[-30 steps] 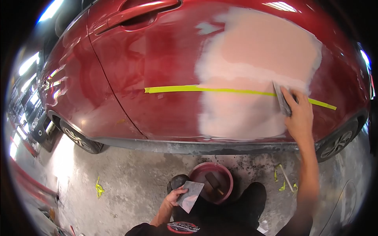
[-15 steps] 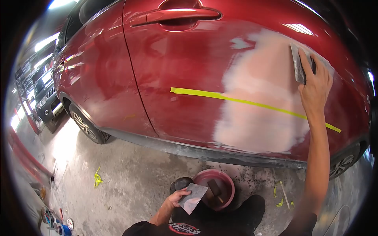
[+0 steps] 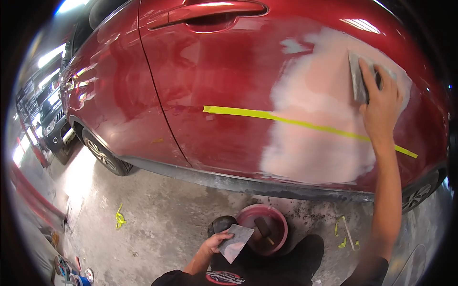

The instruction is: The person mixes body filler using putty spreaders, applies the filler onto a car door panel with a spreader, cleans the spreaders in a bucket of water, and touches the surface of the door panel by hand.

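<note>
Right hand point(image 3: 381, 106) higher, pad point(image 3: 357, 80) above tape point(image 3: 286, 119)

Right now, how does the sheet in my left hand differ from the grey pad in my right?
The sheet is mostly exposed, while the pad is partly covered by the right hand. The sheet is held low in the left hand, away from the car; the pad is up against the car's pale patch. Both look greyish.

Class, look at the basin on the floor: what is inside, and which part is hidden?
Inside the basin are a dark block and a small tan strip. The sheet in the left hand covers the basin's lower-left part, so what lies there cannot be seen.
</note>
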Available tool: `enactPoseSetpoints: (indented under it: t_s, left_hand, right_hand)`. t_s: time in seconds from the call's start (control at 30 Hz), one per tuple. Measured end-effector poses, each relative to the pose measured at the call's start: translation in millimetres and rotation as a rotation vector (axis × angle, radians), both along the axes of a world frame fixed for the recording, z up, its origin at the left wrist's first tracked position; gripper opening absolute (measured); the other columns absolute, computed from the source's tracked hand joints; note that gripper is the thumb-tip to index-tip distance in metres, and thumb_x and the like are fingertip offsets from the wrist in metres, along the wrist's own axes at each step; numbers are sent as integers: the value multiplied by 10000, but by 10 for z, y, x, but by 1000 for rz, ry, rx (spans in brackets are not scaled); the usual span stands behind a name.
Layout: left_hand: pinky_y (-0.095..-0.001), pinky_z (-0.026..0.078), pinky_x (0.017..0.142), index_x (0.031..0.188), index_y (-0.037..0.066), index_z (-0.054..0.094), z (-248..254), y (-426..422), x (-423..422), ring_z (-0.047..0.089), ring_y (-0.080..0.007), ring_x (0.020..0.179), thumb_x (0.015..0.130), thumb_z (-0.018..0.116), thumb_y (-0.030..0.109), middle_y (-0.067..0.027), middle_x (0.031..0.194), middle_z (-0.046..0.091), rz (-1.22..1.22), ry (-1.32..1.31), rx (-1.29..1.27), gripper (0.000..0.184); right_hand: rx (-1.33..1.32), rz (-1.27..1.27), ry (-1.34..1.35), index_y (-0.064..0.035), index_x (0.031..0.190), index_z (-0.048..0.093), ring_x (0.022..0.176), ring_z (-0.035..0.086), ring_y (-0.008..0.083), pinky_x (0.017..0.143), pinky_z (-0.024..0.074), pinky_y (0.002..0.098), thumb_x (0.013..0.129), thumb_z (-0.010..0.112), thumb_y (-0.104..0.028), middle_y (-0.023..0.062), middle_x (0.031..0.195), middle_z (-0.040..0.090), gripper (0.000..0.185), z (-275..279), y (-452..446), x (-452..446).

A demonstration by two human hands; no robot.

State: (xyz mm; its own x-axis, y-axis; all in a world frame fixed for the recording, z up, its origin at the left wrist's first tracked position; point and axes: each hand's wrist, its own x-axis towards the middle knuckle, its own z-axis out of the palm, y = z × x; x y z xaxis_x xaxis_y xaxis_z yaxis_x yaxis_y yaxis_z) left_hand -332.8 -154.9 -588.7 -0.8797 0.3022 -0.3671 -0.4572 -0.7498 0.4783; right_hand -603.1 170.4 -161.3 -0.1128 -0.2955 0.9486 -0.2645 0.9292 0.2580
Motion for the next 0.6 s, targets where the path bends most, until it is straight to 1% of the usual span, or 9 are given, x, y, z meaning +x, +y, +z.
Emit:
enactPoseSetpoints:
  t_s: [0.03, 0.1, 0.13, 0.2, 0.3, 0.43, 0.5, 0.53, 0.6]
  left_hand:
    - [-380, 534, 861, 1255, 49, 493, -32, -20, -4, 650, -254, 999, 906, 554, 93, -126, 1129, 637, -6, -5, -1, 357]
    - [-374, 516, 894, 1341, 74, 427, -83, -47, -34, 629, -248, 1039, 908, 555, 105, -121, 1191, 602, -69, 23, 43, 453]
    - [-374, 516, 894, 1341, 74, 427, -77, -43, -31, 629, -248, 1039, 908, 555, 105, -121, 1191, 602, -74, 21, 41, 453]
    - [-378, 536, 856, 1252, 57, 499, 11, -1, -21, 651, -251, 998, 907, 546, 91, -126, 1131, 636, -24, 11, 21, 349]
    - [-381, 537, 855, 1257, 67, 499, 14, -4, 3, 650, -252, 1000, 907, 544, 91, -126, 1132, 636, -9, 12, 9, 354]
    - [-382, 538, 853, 1254, 73, 505, -79, -33, -10, 648, -254, 1003, 905, 546, 88, -125, 1130, 637, -23, 11, 13, 352]
    - [-377, 505, 915, 1337, 61, 438, -105, -36, -9, 624, -254, 1053, 891, 552, 79, -123, 1194, 603, -29, 15, -10, 461]
    - [-377, 505, 915, 1337, 61, 438, -89, -27, -9, 624, -254, 1053, 891, 552, 79, -123, 1194, 603, -31, 14, -11, 461]
    - [-379, 537, 855, 1254, 70, 505, -35, -4, -14, 647, -254, 1004, 905, 545, 87, -128, 1130, 635, -18, 31, 23, 352]
  right_hand:
    - [21, -5, -15, -275, 1323, 528, 1159, 479, 264, 975, 333, 423, 610, 635, 44, 83, 1256, 519, 788, -109, 10, 25]
    - [5, 4, -54, -269, 1324, 528, 1155, 479, 265, 973, 330, 422, 608, 638, 35, 87, 1256, 516, 786, -334, -9, 84]
    - [-11, 22, -91, -264, 1326, 527, 1151, 478, 267, 971, 328, 421, 606, 642, 25, 90, 1256, 513, 784, -443, -25, 92]
    - [-23, 35, -95, -263, 1323, 530, 1148, 475, 265, 971, 326, 424, 602, 649, 19, 87, 1258, 509, 783, -610, -48, 58]
    - [-48, 28, -105, -265, 1327, 526, 1151, 471, 268, 969, 327, 428, 589, 658, 17, 87, 1256, 507, 801, -804, -80, 74]
    - [-53, 48, -177, -271, 1337, 513, 1144, 473, 276, 964, 330, 435, 580, 671, 2, 89, 1238, 514, 820, -953, -79, 154]
    - [-55, 53, -197, -273, 1339, 510, 1141, 474, 281, 963, 331, 440, 579, 674, -3, 90, 1234, 515, 823, -972, -72, 196]
    - [-46, 59, -214, -268, 1335, 515, 1142, 476, 281, 963, 335, 437, 581, 671, -3, 94, 1227, 520, 814, -975, -67, 226]
    - [-35, 65, -230, -263, 1330, 520, 1142, 479, 281, 964, 339, 434, 582, 668, -2, 99, 1220, 525, 806, -936, -34, 343]
